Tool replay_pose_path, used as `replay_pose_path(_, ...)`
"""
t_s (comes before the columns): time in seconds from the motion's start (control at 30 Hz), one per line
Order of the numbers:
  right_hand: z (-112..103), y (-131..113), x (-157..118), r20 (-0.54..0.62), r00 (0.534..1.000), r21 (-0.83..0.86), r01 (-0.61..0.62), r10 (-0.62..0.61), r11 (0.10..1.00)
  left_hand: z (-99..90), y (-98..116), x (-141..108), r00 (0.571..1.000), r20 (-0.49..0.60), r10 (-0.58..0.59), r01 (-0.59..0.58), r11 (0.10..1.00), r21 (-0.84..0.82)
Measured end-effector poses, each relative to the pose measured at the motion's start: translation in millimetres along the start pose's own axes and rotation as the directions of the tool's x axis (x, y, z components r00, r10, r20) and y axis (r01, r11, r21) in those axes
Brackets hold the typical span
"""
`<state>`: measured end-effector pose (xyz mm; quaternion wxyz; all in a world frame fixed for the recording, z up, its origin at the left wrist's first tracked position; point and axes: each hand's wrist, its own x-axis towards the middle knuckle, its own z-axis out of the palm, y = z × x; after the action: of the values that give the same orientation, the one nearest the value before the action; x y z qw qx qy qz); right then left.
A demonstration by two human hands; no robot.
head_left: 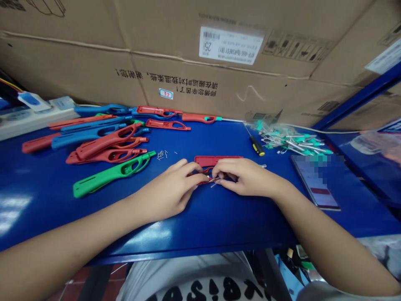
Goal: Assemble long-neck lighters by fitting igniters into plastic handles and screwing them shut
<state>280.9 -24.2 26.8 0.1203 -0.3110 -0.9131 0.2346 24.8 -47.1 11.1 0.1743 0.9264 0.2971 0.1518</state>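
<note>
Red plastic lies between the two hands: the left hand [171, 190] has its thumb and forefinger closed on a red casing [204, 182], while the right hand [250, 179] is curled in, its fingertips meeting at a thin piece [215, 184] on that casing. Just beyond them on the blue table [188, 230] lies a red half [203, 160], hollow side showing. To the left sit loose screws [162, 155], a green casing [100, 176] and a heap of red, orange and blue casings [108, 140], none showing a metal rod. At the far side, a red lighter [200, 118] has its rod [233, 120] in place; it looks the furthest along, while the heap seems still unfitted. Far right are a screwdriver [257, 146] and a pile of teal-ended metal parts [302, 144]; a phone [318, 186] lies nearer. Behind stands a cardboard box [175, 37], contents hidden; a clear bag [366, 142] at right holds something too blurred to name.
</note>
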Motion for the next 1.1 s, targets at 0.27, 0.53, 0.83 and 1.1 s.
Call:
replay_pose_path(0.27, 0, 0, 0, 0.010, 1.000, 0.012, 0.007, -0.007, 1.000, 0.3, -1, 0, 1.000, -0.008, 0.008, -0.008, 1.000, 0.001)
replay_pose_path(0.53, 0, 0, 2, 0.019, 1.000, 0.039, 0.002, -0.003, 0.999, -0.4, -1, 1, 1.000, -0.014, 0.009, -0.009, 1.000, -0.010)
replay_pose_path(0.83, -2, -3, 1, 0.052, 0.998, -0.010, -0.023, 0.024, 1.000, -0.5, 0, 0, 1.000, -0.025, 0.012, -0.012, 1.000, -0.011)
replay_pose_path(1.1, -10, -3, -3, 0.020, 0.996, 0.035, -0.083, 0.082, 0.996, -1.7, 1, 2, 1.000, -0.008, 0.001, -0.001, 1.000, -0.005)
